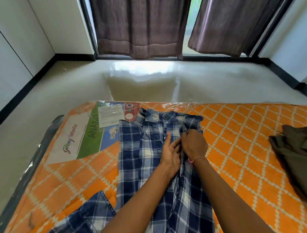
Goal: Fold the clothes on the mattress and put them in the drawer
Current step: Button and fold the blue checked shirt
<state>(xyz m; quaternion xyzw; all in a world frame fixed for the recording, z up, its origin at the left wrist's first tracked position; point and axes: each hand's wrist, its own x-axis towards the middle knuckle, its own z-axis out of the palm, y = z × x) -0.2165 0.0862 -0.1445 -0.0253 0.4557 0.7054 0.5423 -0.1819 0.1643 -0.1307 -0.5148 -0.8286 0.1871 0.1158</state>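
Nearest the camera, two bare forearms reached forward over a blue and white plaid shirt (144,161) that lay spread face up on the mattress (235,136), its collar pointing away toward the far edge and one sleeve trailing off toward the near left corner. The left hand (170,151) rested on the middle of the shirt beside the button placket, its fingers straight and relaxed with the palm turned toward the other hand, its grip apart and holding nothing. The right hand (193,144), touching the left at the fingertips, had its fingers curled down onto the shirt's right front panel, the grip pinched on a fold of that cloth just below the collar; a thin red and white thread bracelet (198,159) circled its wrist. The mattress was orange with a white lattice pattern and was sealed in clear plastic wrap, with a printed maker's label (82,136) under the plastic at its far left corner. Well apart from the shirt, at the right edge of the mattress, lay a crumpled dark olive garment (295,156). Beyond the mattress stretched a glossy pale floor (150,81), and past it hung two brownish-purple curtains (138,25) over a dark-framed window, with white walls to either side.
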